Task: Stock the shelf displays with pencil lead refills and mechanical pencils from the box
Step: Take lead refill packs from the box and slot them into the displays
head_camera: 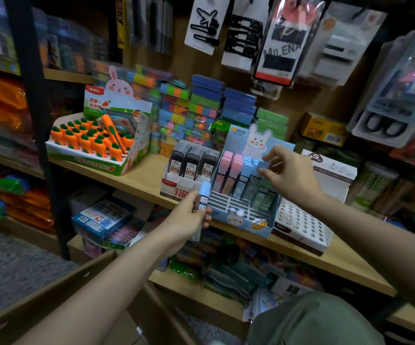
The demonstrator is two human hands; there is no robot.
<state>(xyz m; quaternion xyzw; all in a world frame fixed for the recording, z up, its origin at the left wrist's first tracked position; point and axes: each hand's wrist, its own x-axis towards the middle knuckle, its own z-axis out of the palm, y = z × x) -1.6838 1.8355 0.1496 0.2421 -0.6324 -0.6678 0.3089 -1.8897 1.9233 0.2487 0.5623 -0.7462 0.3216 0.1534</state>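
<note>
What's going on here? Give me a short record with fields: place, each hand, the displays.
place: wooden shop shelf of stationery
left hand: grips pale blue lead refill cases
right hand: holds nothing, fingers reaching over the bunny display
bunny display: pastel refills fill the back rows, front slots empty
black refill display: looks full
carrot display: left of both, untouched

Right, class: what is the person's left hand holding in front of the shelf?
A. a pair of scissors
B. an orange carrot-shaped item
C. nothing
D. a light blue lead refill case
D: the left hand grips a slim light blue lead refill case just in front of the blue bunny display box.
</note>
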